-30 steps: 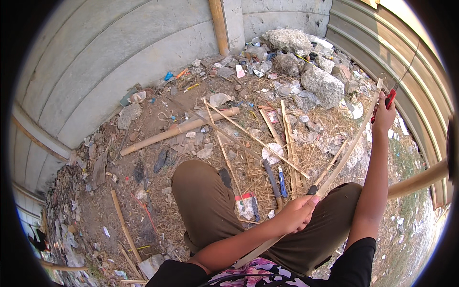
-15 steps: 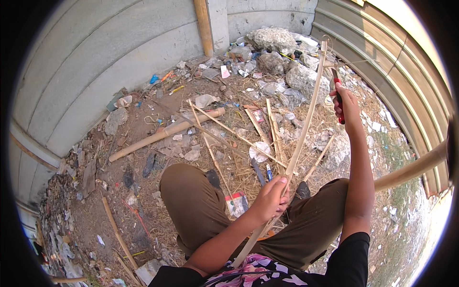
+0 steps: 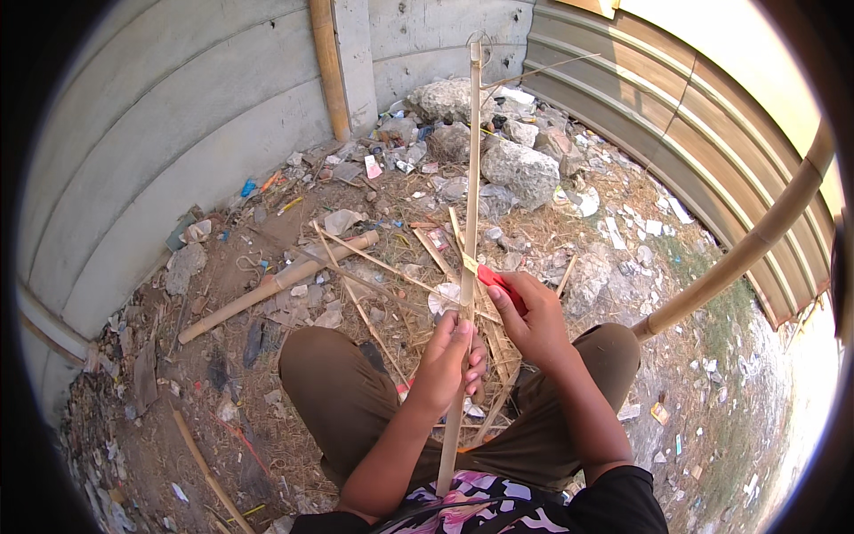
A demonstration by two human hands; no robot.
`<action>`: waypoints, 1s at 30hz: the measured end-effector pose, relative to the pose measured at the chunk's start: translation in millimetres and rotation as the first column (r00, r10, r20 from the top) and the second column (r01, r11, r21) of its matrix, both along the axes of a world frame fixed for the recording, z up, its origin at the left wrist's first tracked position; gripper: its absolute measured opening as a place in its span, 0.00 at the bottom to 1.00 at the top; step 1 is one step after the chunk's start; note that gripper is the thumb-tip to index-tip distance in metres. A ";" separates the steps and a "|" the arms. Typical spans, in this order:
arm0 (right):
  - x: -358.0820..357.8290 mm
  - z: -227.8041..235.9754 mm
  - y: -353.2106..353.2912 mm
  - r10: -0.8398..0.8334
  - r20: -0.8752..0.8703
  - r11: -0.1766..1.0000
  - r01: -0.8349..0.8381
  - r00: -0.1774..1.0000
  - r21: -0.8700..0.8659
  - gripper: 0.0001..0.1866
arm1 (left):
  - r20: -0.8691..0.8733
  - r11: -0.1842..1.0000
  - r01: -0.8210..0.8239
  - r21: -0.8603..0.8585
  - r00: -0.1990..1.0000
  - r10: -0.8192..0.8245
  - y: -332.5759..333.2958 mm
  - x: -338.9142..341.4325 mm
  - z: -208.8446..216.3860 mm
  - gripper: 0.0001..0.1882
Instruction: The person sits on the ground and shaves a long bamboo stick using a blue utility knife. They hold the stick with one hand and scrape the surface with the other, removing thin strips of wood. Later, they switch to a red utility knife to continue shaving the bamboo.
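Observation:
A long pale bamboo strip runs from my lap out past my knees, almost straight ahead. My left hand is closed round its lower part. In my right hand is a knife with a red handle, its fingers wrapped round it. The blade end meets the strip just beyond my left hand; the blade itself is mostly hard to make out. At the strip's far end, a thin curled sliver and a longer thin splinter stick out.
A thick bamboo pole and several split bamboo pieces lie before me among litter. Another bamboo pole slants up at the right. Large rocks lie near the concrete wall and the corrugated fence.
My right hand has drawn the knife back from near the strip's far end to just beyond my left hand. The strip has swung left to point more straight ahead.

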State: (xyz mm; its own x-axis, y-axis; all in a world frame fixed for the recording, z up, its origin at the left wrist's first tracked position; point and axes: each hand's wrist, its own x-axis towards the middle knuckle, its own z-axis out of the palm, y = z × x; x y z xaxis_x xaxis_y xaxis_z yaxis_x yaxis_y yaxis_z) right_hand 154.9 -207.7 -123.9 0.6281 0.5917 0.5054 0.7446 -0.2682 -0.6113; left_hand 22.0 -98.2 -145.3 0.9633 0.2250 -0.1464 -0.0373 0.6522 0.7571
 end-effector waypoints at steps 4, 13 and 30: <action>-21.2 1.8 -14.6 0.005 0.102 1.000 -0.003 0.995 -0.017 0.11 | -0.017 1.000 0.028 0.004 0.999 -0.028 0.8 -5.6 5.4 0.10; -41.3 3.8 -31.8 0.022 0.187 0.999 -0.030 0.982 0.039 0.14 | -0.030 0.987 0.111 -0.113 0.993 -0.115 -7.8 -20.5 18.3 0.13; -27.4 36.3 -37.4 0.050 0.425 0.997 -0.017 0.904 -0.081 0.15 | 0.020 0.984 0.130 -0.123 0.992 -0.128 -14.6 -25.5 15.8 0.14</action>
